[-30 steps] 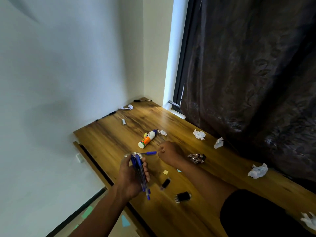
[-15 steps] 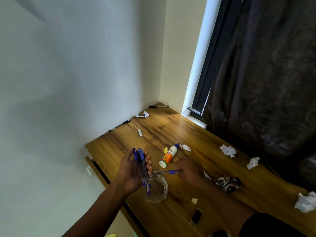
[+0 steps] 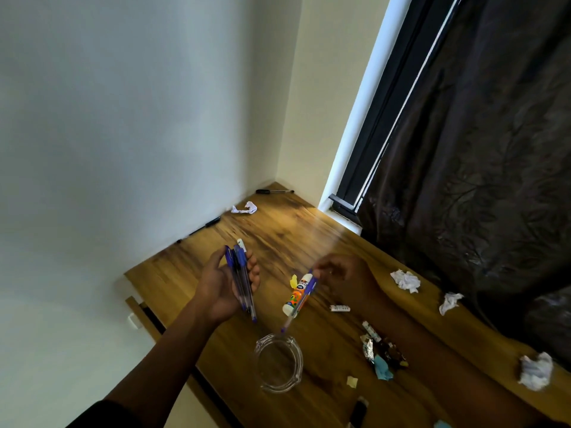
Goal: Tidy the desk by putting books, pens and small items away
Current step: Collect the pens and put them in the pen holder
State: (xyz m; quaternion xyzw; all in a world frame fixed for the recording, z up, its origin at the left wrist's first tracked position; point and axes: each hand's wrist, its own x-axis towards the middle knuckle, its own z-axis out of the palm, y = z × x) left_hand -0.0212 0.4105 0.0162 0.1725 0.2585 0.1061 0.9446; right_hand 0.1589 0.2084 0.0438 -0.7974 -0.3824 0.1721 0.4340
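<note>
While a smooth pale wall fills the left of the view, a wooden desk (image 3: 278,242) with streaked brown grain is seen running from the far corner toward the near right. Along its left edge, against the wall, a thin black pen (image 3: 204,225) is laid, and a second black pen (image 3: 273,191) is set at the far corner beside a crumpled white scrap (image 3: 245,208). Above the left part of the desk a bundle of blue pens (image 3: 239,279) with clear barrels is gripped in the left hand (image 3: 225,282), the fingers curled round it and the tips slanted down. Nearer the front, a round clear glass dish (image 3: 278,364) with a thick notched rim is stood close to the desk's left edge. Just beyond it a cylindrical glue stick (image 3: 296,296), white and orange, is laid on its side. Over it a single blue pen (image 3: 301,299) is pinched at its capped end by the right hand (image 3: 338,274), its tip pointed down at the dish. Bare wood is left between the two hands. Further right, crumpled paper balls (image 3: 405,281), soft and creased, are scattered along the edge beside a dark glossy curtain (image 3: 479,180), and shiny foil wrappers (image 3: 383,350) are heaped near the right forearm.
</note>
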